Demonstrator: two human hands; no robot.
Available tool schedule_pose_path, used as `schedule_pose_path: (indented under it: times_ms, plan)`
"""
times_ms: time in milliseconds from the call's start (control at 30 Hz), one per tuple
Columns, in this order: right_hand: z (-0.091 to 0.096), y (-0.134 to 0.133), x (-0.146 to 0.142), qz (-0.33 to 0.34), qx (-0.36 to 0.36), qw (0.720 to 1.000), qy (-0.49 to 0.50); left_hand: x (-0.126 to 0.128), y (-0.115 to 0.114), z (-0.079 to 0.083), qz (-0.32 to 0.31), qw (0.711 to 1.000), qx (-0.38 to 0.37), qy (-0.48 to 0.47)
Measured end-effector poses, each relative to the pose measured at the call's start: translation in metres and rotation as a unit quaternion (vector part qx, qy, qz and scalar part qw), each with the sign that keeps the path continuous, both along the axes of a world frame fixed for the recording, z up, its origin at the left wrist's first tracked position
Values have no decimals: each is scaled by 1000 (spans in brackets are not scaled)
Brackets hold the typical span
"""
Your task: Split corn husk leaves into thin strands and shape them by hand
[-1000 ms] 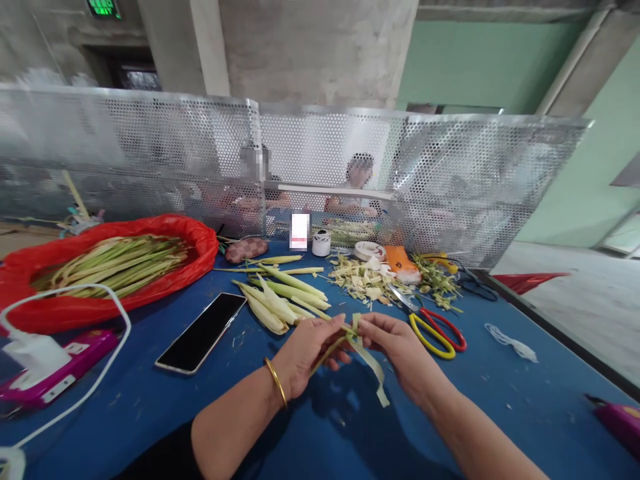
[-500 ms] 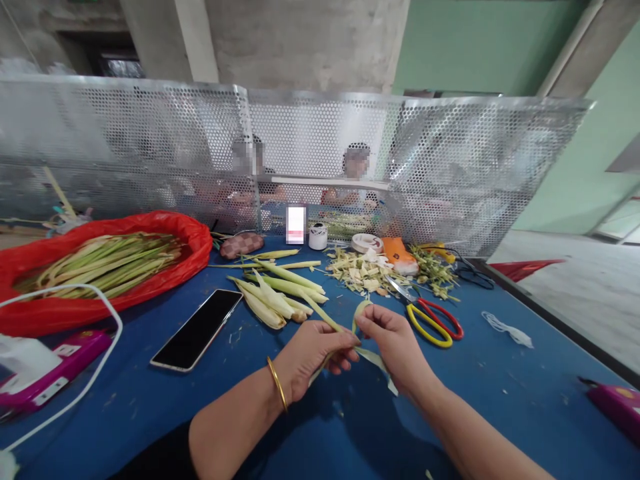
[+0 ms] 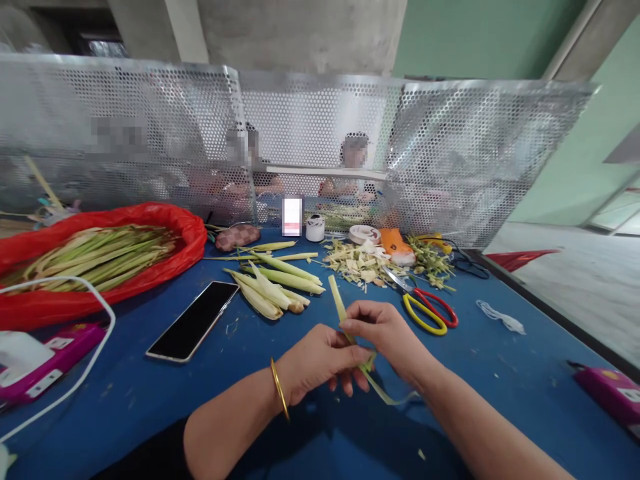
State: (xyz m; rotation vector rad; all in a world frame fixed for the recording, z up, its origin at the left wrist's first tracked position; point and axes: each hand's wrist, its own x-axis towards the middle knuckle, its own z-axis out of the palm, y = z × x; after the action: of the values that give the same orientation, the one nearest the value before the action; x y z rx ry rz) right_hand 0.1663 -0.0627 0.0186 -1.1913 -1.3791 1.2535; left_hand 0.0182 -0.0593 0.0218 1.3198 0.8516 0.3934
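Both my hands work one pale green leaf strip (image 3: 339, 304) over the blue table (image 3: 500, 373). My left hand (image 3: 320, 363), with a gold bangle on the wrist, pinches the strip low down. My right hand (image 3: 385, 333) grips it just above, fingers closed. One end of the strip sticks up and away from me; the other end curls down under my right wrist. A pile of folded leaf pieces (image 3: 273, 287) lies just beyond my hands.
A red bag of long leaves (image 3: 100, 257) sits at the left, a black phone (image 3: 193, 321) beside it. Red and yellow scissors (image 3: 427, 310) lie right of my hands, near leaf scraps (image 3: 357, 263). A perforated metal screen (image 3: 450, 153) closes the far edge, people behind it.
The loop in the strip is gone and one end now stands straight up. Both hands drew slightly closer together and toward me. The camera tilted down a little.
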Motion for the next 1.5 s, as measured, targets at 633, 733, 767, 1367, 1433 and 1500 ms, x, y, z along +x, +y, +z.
schedule_pose_path:
  times_ms: [633,733,767,1367,1433,1500]
  plan:
    - [0,11,26,-151,125,941,-278,-1,13,-9,160,975,-111,-105]
    - [0,12,24,-47,19,987,-150,-3,16,-8,173,973,-105,-111]
    - [-1,11,21,-24,3,996,-91,-2,16,-9,173,974,-101,-108]
    - [-9,4,7,-198,182,951,-152,-4,14,-8,180,969,-98,-136]
    - [-2,-2,8,-246,281,903,-211,-7,18,-5,201,958,-104,-177]
    - [2,-7,7,-234,334,879,-249,-9,21,0,217,945,-108,-220]
